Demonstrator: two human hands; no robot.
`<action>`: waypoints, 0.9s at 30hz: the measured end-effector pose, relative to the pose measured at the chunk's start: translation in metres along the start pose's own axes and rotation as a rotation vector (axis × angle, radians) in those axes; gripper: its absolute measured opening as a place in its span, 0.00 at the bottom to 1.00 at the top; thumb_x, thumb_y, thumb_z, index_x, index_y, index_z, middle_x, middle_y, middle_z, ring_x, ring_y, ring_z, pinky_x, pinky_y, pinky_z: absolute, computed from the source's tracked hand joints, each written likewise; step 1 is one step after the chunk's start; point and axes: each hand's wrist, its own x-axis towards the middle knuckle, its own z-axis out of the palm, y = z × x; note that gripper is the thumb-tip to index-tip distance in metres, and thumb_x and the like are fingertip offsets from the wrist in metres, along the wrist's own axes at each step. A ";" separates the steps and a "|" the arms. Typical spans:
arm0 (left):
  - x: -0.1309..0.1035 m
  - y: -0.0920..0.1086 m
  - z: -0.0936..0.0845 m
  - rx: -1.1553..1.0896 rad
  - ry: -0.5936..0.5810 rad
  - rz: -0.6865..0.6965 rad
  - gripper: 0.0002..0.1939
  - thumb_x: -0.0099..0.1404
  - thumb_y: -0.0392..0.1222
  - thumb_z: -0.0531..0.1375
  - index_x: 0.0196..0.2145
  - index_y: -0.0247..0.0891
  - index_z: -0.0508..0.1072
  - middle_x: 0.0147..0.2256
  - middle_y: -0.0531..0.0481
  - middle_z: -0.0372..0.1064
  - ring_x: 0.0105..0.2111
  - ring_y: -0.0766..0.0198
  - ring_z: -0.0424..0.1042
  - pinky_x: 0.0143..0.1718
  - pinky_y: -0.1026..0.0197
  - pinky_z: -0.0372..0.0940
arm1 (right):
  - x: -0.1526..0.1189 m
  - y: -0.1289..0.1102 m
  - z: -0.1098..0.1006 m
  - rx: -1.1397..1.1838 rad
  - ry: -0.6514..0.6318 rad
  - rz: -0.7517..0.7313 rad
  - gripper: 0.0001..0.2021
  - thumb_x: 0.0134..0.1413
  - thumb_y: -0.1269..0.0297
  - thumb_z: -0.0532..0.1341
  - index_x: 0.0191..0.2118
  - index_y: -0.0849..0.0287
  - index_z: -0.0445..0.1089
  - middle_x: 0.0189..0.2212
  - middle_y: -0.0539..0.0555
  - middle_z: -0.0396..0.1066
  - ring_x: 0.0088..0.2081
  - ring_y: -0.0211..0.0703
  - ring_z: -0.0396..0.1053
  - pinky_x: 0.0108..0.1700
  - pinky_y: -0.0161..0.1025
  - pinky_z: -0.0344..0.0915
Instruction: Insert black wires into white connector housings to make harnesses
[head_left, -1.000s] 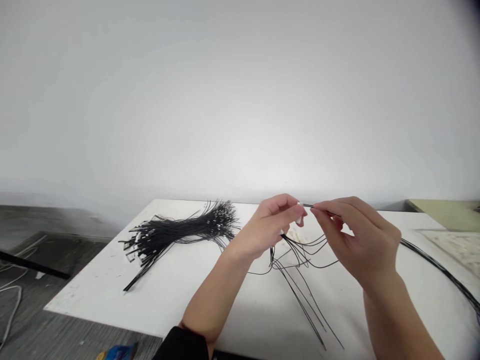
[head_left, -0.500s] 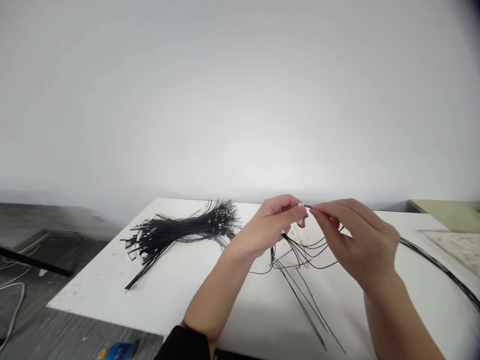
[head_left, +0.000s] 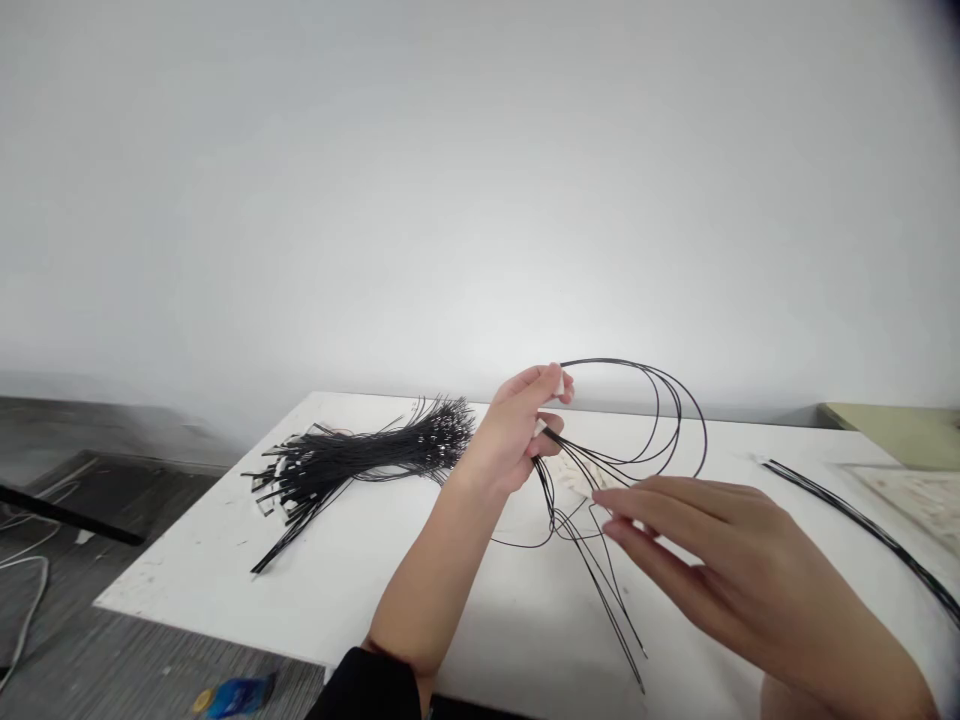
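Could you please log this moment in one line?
left hand: holds white connectors with black wires | right hand: near white pieces, hold unclear | large wire bundle: on white table

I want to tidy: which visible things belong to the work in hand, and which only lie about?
Likely work:
held thin black wires
small white blocky connectors
thick bundle of black wires

Likely lying about:
blue, yellow-ended object
white floor cable

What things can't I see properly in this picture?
All in the head view:
1. Most of the upper white plug: the left hand hides it.
2. Far end of the black wires on the right: cut off by the right edge.
3. Whether the right hand holds anything: too small to tell.
4. How many wires are in the big bunch: they overlap.
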 end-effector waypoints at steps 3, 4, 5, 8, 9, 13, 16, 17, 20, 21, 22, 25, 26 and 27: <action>-0.001 0.003 0.000 -0.031 -0.011 -0.016 0.16 0.59 0.52 0.63 0.30 0.36 0.66 0.33 0.54 0.54 0.18 0.81 0.45 0.13 0.69 0.35 | 0.000 0.008 0.008 -0.065 0.018 0.087 0.08 0.61 0.69 0.57 0.45 0.57 0.69 0.37 0.53 0.75 0.33 0.38 0.73 0.34 0.36 0.68; -0.001 0.003 0.000 -0.043 -0.016 -0.022 0.16 0.59 0.52 0.64 0.30 0.36 0.66 0.33 0.54 0.54 0.18 0.81 0.45 0.13 0.69 0.36 | 0.001 0.011 0.011 -0.072 0.016 0.112 0.08 0.62 0.69 0.57 0.45 0.56 0.69 0.38 0.53 0.75 0.34 0.38 0.73 0.34 0.36 0.68; -0.002 0.004 0.000 -0.057 -0.020 -0.031 0.16 0.59 0.51 0.64 0.30 0.36 0.66 0.33 0.54 0.54 0.18 0.81 0.45 0.13 0.70 0.36 | 0.001 0.013 0.012 -0.070 0.008 0.133 0.08 0.62 0.68 0.57 0.45 0.56 0.69 0.38 0.52 0.75 0.33 0.38 0.73 0.34 0.36 0.68; -0.002 0.004 0.000 -0.102 -0.034 -0.062 0.15 0.60 0.51 0.64 0.30 0.36 0.66 0.33 0.54 0.54 0.18 0.82 0.45 0.13 0.72 0.37 | 0.003 0.016 0.014 -0.037 -0.031 0.189 0.09 0.63 0.66 0.56 0.46 0.54 0.69 0.38 0.50 0.74 0.32 0.36 0.72 0.33 0.35 0.68; -0.002 0.003 0.000 -0.117 -0.043 -0.070 0.15 0.60 0.50 0.63 0.31 0.36 0.66 0.33 0.55 0.54 0.18 0.83 0.45 0.13 0.73 0.38 | 0.004 0.017 0.014 -0.026 -0.043 0.206 0.09 0.63 0.66 0.55 0.47 0.53 0.69 0.39 0.50 0.74 0.33 0.36 0.72 0.33 0.36 0.68; -0.003 0.002 0.001 -0.157 -0.068 -0.080 0.13 0.61 0.47 0.63 0.32 0.36 0.67 0.33 0.55 0.54 0.17 0.84 0.45 0.13 0.74 0.41 | 0.006 0.019 0.017 -0.017 -0.089 0.217 0.10 0.63 0.65 0.55 0.47 0.53 0.69 0.46 0.53 0.72 0.44 0.42 0.72 0.39 0.40 0.70; -0.003 0.002 0.001 -0.157 -0.079 -0.079 0.12 0.62 0.47 0.62 0.32 0.36 0.67 0.33 0.56 0.55 0.16 0.84 0.44 0.13 0.74 0.42 | 0.008 0.020 0.019 0.000 -0.116 0.213 0.08 0.63 0.65 0.54 0.45 0.53 0.69 0.49 0.54 0.70 0.49 0.45 0.69 0.43 0.43 0.69; -0.003 0.001 0.001 -0.156 -0.081 -0.077 0.12 0.62 0.47 0.62 0.32 0.36 0.67 0.33 0.56 0.55 0.16 0.84 0.44 0.13 0.74 0.42 | 0.009 0.021 0.019 0.018 -0.125 0.226 0.08 0.64 0.65 0.54 0.44 0.54 0.69 0.48 0.54 0.70 0.48 0.45 0.68 0.43 0.43 0.69; -0.003 0.001 0.000 -0.153 -0.076 -0.066 0.12 0.61 0.47 0.63 0.32 0.36 0.67 0.33 0.56 0.55 0.16 0.84 0.44 0.13 0.74 0.42 | 0.011 0.020 0.016 0.154 -0.113 0.349 0.07 0.64 0.64 0.53 0.40 0.54 0.68 0.38 0.52 0.71 0.37 0.40 0.68 0.35 0.39 0.67; -0.002 0.001 0.000 -0.151 -0.073 -0.061 0.13 0.61 0.47 0.63 0.32 0.36 0.67 0.33 0.56 0.55 0.16 0.84 0.44 0.13 0.74 0.42 | 0.011 0.020 0.014 0.237 -0.088 0.414 0.07 0.64 0.62 0.54 0.39 0.53 0.68 0.34 0.51 0.71 0.34 0.39 0.67 0.32 0.37 0.65; -0.002 0.001 0.000 -0.151 -0.068 -0.057 0.13 0.60 0.48 0.63 0.32 0.36 0.66 0.33 0.56 0.55 0.16 0.84 0.45 0.13 0.74 0.42 | 0.011 0.021 0.011 0.338 -0.048 0.485 0.06 0.64 0.61 0.55 0.39 0.53 0.69 0.30 0.50 0.70 0.31 0.37 0.66 0.29 0.35 0.64; -0.002 0.001 0.000 -0.149 -0.062 -0.059 0.15 0.60 0.49 0.64 0.32 0.36 0.66 0.33 0.56 0.55 0.16 0.84 0.45 0.13 0.74 0.41 | 0.007 0.026 0.003 0.767 0.064 0.643 0.08 0.62 0.58 0.57 0.44 0.50 0.69 0.22 0.47 0.63 0.24 0.35 0.62 0.26 0.34 0.62; -0.002 0.002 0.001 -0.150 -0.061 -0.064 0.15 0.60 0.50 0.64 0.31 0.36 0.66 0.33 0.55 0.55 0.16 0.84 0.45 0.13 0.74 0.40 | 0.006 0.030 0.000 0.940 0.080 0.667 0.08 0.62 0.57 0.57 0.45 0.49 0.69 0.20 0.47 0.60 0.22 0.35 0.60 0.23 0.34 0.60; -0.003 0.002 0.001 -0.151 -0.060 -0.070 0.15 0.61 0.50 0.63 0.31 0.36 0.67 0.33 0.55 0.55 0.16 0.84 0.45 0.13 0.74 0.40 | 0.005 0.034 -0.002 1.105 0.100 0.672 0.08 0.61 0.56 0.57 0.43 0.49 0.70 0.19 0.46 0.58 0.19 0.34 0.56 0.20 0.34 0.56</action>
